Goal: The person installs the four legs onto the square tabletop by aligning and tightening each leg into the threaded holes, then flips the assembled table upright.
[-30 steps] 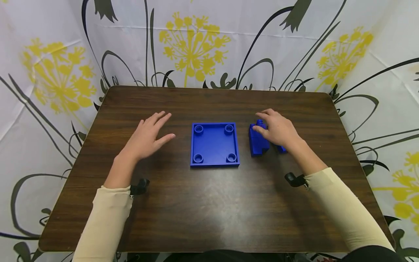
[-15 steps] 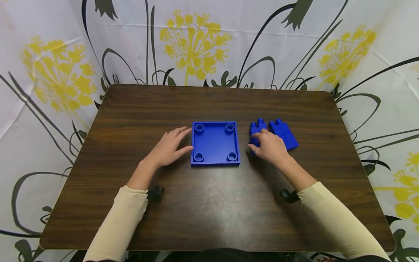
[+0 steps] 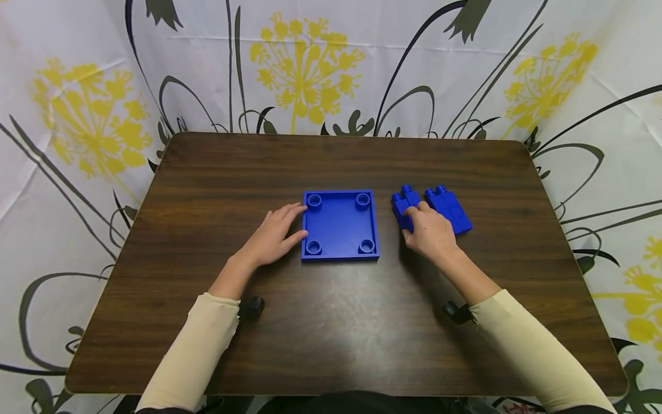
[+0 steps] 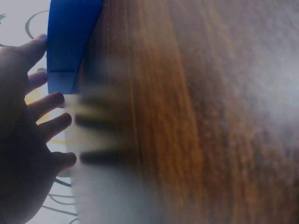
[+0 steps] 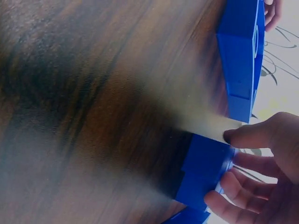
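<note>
A square blue tray-like plate (image 3: 340, 225) lies mid-table, a low rim round it and a round socket in every corner. My left hand (image 3: 269, 237) rests at its left edge, fingers and thumb extended, touching the rim. To the right, my right hand (image 3: 430, 230) pinches a blue pegged block (image 3: 403, 209) between thumb and fingers. In the right wrist view the thumb and the fingers (image 5: 243, 191) lie on different sides of that block (image 5: 205, 165). Two pegs top it; whether it is one piece or two side by side, I cannot tell. My hand hides its near end.
A second blue block (image 3: 451, 211) with two pegs lies just right of my right hand, slightly turned. All stand on a dark wood table (image 3: 331, 333). A white curtain (image 3: 196, 57) with yellow flowers hangs behind the table's far edge.
My left hand has come right and reached the plate's edge. My right hand has lowered onto the left block and closed on it; the block has turned slightly, its pegs shifting left.
</note>
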A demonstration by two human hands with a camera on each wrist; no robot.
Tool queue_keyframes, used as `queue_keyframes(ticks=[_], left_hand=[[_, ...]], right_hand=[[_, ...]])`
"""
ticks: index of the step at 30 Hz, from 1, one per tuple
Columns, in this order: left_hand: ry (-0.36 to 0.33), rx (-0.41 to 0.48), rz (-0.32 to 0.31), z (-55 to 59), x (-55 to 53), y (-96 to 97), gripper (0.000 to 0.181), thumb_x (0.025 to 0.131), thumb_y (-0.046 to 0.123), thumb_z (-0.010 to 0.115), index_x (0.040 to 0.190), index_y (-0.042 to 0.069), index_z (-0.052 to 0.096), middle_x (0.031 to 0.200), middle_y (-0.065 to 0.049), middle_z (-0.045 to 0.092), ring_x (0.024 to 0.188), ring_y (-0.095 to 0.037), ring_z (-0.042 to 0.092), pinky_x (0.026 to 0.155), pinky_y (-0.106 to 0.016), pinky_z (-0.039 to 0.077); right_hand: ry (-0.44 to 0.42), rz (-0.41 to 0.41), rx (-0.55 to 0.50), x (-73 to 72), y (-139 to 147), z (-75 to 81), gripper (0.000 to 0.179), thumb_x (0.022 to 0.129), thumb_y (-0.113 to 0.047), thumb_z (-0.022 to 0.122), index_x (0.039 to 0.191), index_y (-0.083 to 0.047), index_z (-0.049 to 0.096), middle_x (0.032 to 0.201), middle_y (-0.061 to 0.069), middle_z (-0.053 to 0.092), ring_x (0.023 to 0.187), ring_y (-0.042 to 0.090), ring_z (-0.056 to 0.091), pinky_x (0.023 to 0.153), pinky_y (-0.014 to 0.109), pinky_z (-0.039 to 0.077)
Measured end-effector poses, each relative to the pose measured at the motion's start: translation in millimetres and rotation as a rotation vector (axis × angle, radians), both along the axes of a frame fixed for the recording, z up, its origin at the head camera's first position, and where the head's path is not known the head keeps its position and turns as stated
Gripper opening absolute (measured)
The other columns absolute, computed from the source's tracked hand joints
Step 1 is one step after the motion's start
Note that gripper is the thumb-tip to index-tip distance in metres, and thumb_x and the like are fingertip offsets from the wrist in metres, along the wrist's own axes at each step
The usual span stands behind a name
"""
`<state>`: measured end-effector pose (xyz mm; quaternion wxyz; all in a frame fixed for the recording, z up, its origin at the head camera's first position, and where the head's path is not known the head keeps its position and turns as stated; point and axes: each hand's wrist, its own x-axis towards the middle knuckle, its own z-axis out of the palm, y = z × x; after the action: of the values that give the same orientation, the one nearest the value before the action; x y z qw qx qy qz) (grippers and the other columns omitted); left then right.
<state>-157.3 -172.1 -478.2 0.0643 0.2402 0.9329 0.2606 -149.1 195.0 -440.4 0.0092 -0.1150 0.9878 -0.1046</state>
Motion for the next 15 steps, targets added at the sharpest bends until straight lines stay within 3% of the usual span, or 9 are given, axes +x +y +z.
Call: queue_keyframes(ticks=[4,9,15], left_hand=[[-0.012,-0.003,0.011,-1.2,0.9,-0.6,0.059,0.101,0.040,0.053,0.152,0.017,0.034,0.154,-0.011,0.035,0.144,-0.030,0.026,0.111,-0.064,0.013],[-0.019,-0.012,0.013,-0.4,1.7,-0.8,0.059,0.101,0.043,0.050,0.152,0.018,0.034,0.153,-0.011,0.038,0.145,-0.032,0.024,0.111,-0.064,0.013],[-0.039,-0.027,0.024,2.2,2.2,0.8,0.060,0.101,0.045,0.050,0.153,0.021,0.032,0.155,-0.008,0.035,0.146,-0.031,0.022,0.108,-0.070,0.003]], right_hand=[[0.023,-0.015,0.007,0.1,0.8,-2.5,0.047,0.085,-0.027,0.075,0.123,-0.001,0.064,0.109,0.020,0.058,0.094,0.038,0.061,0.072,0.053,0.052],[0.072,0.021,0.018,2.4,0.6,-5.8,0.045,0.083,-0.023,0.077,0.121,0.000,0.067,0.103,0.019,0.058,0.093,0.036,0.060,0.068,0.052,0.053],[0.132,0.024,0.030,6.3,-0.5,-8.1,0.040,0.080,-0.022,0.079,0.115,-0.004,0.071,0.100,0.015,0.061,0.088,0.033,0.060,0.060,0.051,0.052]])
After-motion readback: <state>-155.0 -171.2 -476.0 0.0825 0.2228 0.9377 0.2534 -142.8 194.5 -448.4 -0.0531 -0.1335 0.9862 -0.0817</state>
